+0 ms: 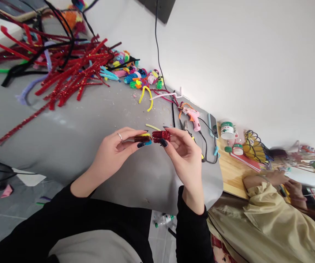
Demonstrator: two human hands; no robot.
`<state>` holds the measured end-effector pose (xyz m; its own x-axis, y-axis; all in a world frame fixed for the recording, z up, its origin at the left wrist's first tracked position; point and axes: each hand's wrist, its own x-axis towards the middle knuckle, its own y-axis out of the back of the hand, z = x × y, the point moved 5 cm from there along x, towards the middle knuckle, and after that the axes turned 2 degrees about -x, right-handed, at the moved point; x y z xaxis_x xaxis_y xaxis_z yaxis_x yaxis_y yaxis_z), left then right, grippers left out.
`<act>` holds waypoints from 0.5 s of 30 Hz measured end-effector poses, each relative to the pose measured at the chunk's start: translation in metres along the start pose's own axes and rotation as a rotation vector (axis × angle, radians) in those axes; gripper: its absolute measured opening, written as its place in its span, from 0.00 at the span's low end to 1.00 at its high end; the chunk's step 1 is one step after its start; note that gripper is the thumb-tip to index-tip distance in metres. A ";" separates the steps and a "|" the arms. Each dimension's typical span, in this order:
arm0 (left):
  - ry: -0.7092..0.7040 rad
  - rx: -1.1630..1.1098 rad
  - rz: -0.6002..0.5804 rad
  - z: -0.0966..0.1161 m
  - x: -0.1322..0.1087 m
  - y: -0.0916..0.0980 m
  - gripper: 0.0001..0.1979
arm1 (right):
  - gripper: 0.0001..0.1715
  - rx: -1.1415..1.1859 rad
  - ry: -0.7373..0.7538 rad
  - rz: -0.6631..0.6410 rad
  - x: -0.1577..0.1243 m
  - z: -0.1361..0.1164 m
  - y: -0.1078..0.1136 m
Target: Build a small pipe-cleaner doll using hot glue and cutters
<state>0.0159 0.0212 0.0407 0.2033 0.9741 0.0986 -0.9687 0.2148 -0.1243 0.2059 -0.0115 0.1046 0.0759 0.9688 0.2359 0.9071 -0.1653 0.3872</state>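
Between the thumb and fingers of my left hand (119, 144) is a small pipe-cleaner piece (143, 138) in brown, yellow and blue. My right hand (183, 151) pinches a sparkly dark red pipe-cleaner bundle (161, 136), its strands lying side by side. The two pieces are held end to end over the grey table (135, 171), very close; I cannot tell whether they touch. Just behind them lies a short pale yellow pipe cleaner (152, 126). A pink glue gun (194, 117) rests beyond my right hand, and pliers (186, 128) are partly hidden behind it.
Red tinsel pipe cleaners (72, 75) are heaped at the left. Small colourful pipe-cleaner figures (138, 77) sit along the wall. A phone (213, 124) and black cable (206, 153) lie at the right. A co-worker's sleeve (267, 204) is beside a wooden table (230, 170).
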 end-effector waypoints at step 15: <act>0.072 -0.057 0.065 -0.008 -0.002 0.001 0.20 | 0.14 0.079 -0.089 -0.015 -0.003 0.011 -0.002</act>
<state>0.0155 0.0201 0.0324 0.1517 0.9883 0.0177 -0.9711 0.1524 -0.1839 0.2087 -0.0123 0.0930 0.0958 0.9842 0.1492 0.9377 -0.1395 0.3181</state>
